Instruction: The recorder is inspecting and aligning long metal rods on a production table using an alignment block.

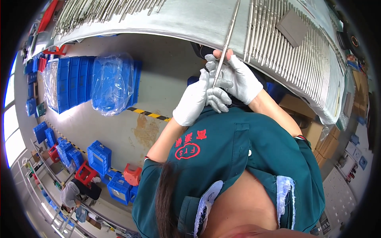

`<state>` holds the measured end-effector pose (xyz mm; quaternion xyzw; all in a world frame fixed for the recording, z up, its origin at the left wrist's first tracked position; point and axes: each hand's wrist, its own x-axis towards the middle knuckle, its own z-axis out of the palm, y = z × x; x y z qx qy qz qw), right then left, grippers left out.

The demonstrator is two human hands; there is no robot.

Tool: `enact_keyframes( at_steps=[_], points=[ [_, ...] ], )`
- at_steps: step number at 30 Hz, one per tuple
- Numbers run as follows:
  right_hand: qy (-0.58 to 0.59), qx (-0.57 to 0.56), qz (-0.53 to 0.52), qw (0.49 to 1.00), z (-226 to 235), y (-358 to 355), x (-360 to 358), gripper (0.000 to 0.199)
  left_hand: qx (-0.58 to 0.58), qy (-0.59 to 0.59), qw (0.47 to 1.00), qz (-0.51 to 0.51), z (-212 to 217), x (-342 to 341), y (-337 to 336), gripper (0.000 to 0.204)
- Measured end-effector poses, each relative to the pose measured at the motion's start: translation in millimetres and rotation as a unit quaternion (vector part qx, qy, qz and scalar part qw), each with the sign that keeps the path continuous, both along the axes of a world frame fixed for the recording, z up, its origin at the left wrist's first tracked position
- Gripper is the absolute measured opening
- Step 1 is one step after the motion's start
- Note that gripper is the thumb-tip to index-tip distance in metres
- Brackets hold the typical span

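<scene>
A slender, shiny metal rod (229, 33) slants up and away from my hands, its far part over the table edge. My right hand (243, 79), in a white glove with bare tips on the thumb and a finger, is closed around the rod's middle. My left hand (195, 101), also gloved in white, is closed at the rod's near end, its fingers curled beneath and thumb raised beside it. The very end of the rod is partly hidden among the gloved fingers. Many similar metal rods (278, 47) lie side by side on the pale-covered table (190, 22) to the right.
A grey-brown block (292, 27) rests on the right-hand rods. More rods (99, 12) lie at the table's far left. Stacked blue crates (75, 83), some under clear plastic, stand on the floor to the left. Red stools (132, 174) and another person (71, 194) are farther off.
</scene>
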<state>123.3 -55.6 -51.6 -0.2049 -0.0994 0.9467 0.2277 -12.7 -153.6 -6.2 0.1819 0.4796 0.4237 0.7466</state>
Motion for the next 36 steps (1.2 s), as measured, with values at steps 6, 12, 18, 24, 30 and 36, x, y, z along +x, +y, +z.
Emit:
enact_keyframes(
  at_steps=[6, 12, 18, 24, 30, 36],
  points=[
    [-0.035, 0.014, -0.003, 0.999, 0.2, -1.2, 0.6, 0.033, 0.004, 0.009, 1.0, -0.003, 2.2, 0.6, -1.4, 0.084],
    [0.014, 0.001, 0.001, 1.0, 2.8, -1.0, 1.4, 0.033, -0.007, 0.013, 1.0, -0.006, 3.9, -1.5, -2.0, 0.084],
    [0.034, -0.007, 0.01, 0.999, -7.3, -2.2, 3.0, 0.031, -0.002, 0.014, 1.0, -0.007, 0.3, -1.1, -4.0, 0.083],
    [0.063, -0.009, 0.005, 0.998, -9.1, -8.1, 3.5, 0.031, -0.005, 0.028, 1.0, 0.002, -0.2, -0.5, -4.4, 0.079],
    [0.021, 0.02, 0.039, 0.999, -8.9, -8.4, 3.9, 0.031, 0.015, 0.037, 0.999, -0.009, -5.2, -5.2, -6.1, 0.071],
    [0.024, 0.003, 0.028, 0.999, -12.4, -9.0, 5.2, 0.031, 0.016, 0.035, 0.999, -0.004, -3.5, -3.5, -1.9, 0.063]
  ],
)
